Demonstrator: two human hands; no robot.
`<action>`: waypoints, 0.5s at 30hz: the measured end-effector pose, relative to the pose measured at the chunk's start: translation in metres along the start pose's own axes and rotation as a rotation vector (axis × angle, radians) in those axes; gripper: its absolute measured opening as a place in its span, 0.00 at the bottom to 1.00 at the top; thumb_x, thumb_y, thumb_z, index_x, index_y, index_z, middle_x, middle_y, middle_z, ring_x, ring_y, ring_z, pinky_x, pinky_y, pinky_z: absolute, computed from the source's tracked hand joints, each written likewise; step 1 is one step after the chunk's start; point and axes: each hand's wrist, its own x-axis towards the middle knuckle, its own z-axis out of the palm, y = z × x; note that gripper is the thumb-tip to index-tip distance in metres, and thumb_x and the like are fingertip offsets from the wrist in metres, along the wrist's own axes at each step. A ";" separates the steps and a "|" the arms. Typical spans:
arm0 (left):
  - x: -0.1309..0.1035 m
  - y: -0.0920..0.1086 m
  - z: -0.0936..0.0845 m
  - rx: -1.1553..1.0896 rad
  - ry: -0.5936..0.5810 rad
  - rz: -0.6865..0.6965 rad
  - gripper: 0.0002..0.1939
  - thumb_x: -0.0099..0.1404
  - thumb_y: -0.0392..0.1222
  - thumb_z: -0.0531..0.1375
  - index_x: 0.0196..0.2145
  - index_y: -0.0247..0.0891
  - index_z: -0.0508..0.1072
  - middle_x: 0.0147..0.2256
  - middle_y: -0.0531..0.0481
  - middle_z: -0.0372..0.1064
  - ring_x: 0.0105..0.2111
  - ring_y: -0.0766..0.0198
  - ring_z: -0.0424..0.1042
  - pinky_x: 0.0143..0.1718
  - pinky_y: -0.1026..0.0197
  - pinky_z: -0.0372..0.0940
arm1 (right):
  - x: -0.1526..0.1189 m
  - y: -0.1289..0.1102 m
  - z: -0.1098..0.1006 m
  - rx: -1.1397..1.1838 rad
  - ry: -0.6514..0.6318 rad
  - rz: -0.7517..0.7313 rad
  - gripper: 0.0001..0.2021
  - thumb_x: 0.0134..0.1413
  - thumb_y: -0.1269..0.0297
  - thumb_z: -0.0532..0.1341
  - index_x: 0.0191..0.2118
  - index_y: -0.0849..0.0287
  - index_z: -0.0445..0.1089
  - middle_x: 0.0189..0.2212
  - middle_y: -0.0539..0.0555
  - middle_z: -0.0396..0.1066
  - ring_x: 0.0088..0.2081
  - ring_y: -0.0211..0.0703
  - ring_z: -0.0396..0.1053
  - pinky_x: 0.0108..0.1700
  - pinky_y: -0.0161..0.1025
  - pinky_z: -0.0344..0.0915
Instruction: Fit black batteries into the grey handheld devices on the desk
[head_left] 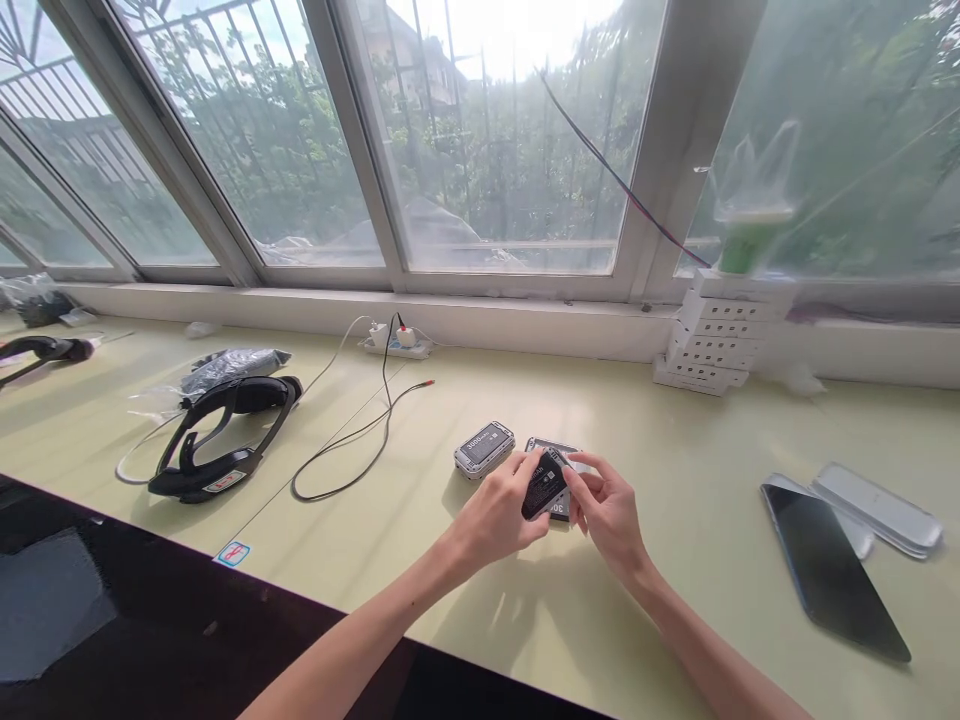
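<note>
Between both hands, tilted up off the table, is a dark battery pack (545,483) with white print. My left hand (508,503) grips its left side, fingers at the top edge and thumb below. My right hand (602,503) pinches its upper right corner. Beneath and behind it lie further battery packs (559,509), partly covered by the hands. Just left of these sits a separate stack of grey-framed battery packs (484,448), its top one marked 3000 mAh. How many are under the hands I cannot tell.
A black headset (225,440) and a silvery plastic bag (236,370) lie at left. A black cable (386,420) loops from a power strip (397,347). White boxes (712,330) are stacked by the window. A dark tablet (832,565) and pale cases (877,508) lie at right.
</note>
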 end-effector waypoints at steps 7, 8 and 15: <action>0.013 -0.030 -0.039 0.130 0.065 -0.096 0.33 0.58 0.38 0.61 0.62 0.38 0.62 0.55 0.39 0.67 0.53 0.50 0.69 0.52 0.53 0.66 | 0.005 0.005 -0.007 -0.168 0.014 -0.090 0.17 0.61 0.48 0.59 0.43 0.57 0.70 0.31 0.53 0.76 0.22 0.40 0.66 0.25 0.38 0.65; 0.015 -0.035 -0.044 0.162 0.060 -0.118 0.34 0.57 0.38 0.61 0.61 0.38 0.62 0.55 0.38 0.67 0.52 0.49 0.70 0.51 0.53 0.67 | 0.006 0.006 -0.008 -0.236 0.036 -0.128 0.15 0.61 0.50 0.59 0.42 0.57 0.70 0.32 0.54 0.75 0.25 0.41 0.67 0.28 0.39 0.67; 0.028 -0.055 -0.064 0.277 -0.105 -0.132 0.29 0.58 0.40 0.59 0.58 0.42 0.66 0.45 0.42 0.73 0.39 0.52 0.73 0.37 0.57 0.66 | 0.016 0.018 -0.014 -0.632 0.061 -0.442 0.10 0.64 0.60 0.56 0.43 0.56 0.72 0.40 0.58 0.74 0.44 0.52 0.68 0.46 0.49 0.67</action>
